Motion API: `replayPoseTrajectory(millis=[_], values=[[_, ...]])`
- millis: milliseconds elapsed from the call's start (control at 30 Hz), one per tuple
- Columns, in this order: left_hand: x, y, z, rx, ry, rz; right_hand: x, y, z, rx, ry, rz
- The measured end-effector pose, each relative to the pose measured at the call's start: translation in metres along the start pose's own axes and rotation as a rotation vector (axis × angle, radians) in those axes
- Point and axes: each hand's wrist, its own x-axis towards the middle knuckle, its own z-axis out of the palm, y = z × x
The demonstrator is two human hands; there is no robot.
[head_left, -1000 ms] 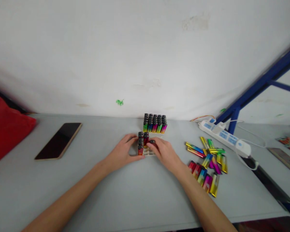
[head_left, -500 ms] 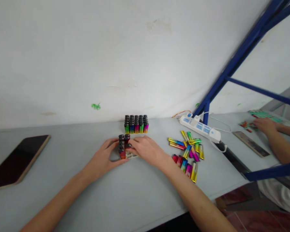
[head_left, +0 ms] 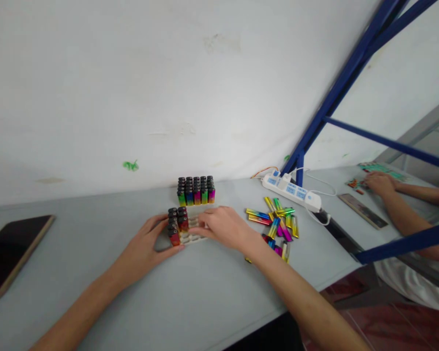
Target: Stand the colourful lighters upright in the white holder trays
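Observation:
My left hand [head_left: 141,248] grips the left end of a white slotted tray [head_left: 193,238], thumb at the front edge, fingers behind. Red lighters [head_left: 174,238] with black tops stand upright in the tray's two leftmost columns, beside my left fingers. Over the tray, just right of those lighters, is my right hand [head_left: 223,226]. Its thumb and fingers are bent and a little apart, with nothing visible between them. Behind the tray stands a block of several upright multicoloured lighters [head_left: 196,195]. Loose shiny lighters [head_left: 274,224] lie in a pile beyond my right wrist, partly hidden by the forearm.
A phone-like dark slab [head_left: 16,248] lies at the left of the grey table [head_left: 139,312]. To the right are a white power strip [head_left: 292,191] with cables and a blue metal frame [head_left: 329,97]. Beyond the frame, another person's hands [head_left: 380,184] work over small parts.
My right hand has come away from a red lighter, which now stands in the tray's second column. My left hand stays at the tray. The whole view has shifted slightly.

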Motion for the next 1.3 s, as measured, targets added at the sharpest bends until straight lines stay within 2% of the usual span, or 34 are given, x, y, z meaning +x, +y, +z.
replayPoseTrajectory(millis=[167,333,467,567,767,867,1000,1133,1300], values=[[-0.002,-0.002,0.004,0.027,-0.001,-0.026,-0.065,0.057,-0.005,0.152,0.239,0.126],[-0.002,0.0,0.006,-0.004,0.009,-0.034,-0.129,0.107,-0.023,0.162,0.383,0.239],[-0.001,0.0,0.006,-0.018,0.022,-0.021,-0.168,0.147,-0.031,0.112,0.525,0.341],[0.0,-0.001,0.005,0.0,0.011,-0.022,-0.187,0.175,-0.027,0.059,0.56,0.405],[-0.002,-0.006,0.003,0.011,-0.005,-0.029,-0.201,0.209,-0.007,0.062,0.416,0.39],[-0.004,-0.009,0.004,0.018,0.014,-0.028,-0.199,0.218,0.003,0.117,0.356,0.4],[-0.004,-0.009,0.004,0.01,-0.005,-0.018,-0.195,0.22,0.015,0.148,0.336,0.421],[0.001,-0.005,0.005,-0.015,0.007,0.002,-0.194,0.215,0.019,0.167,0.396,0.45],[0.005,0.001,0.007,-0.051,-0.019,0.002,-0.186,0.202,0.013,0.34,0.606,0.508]])
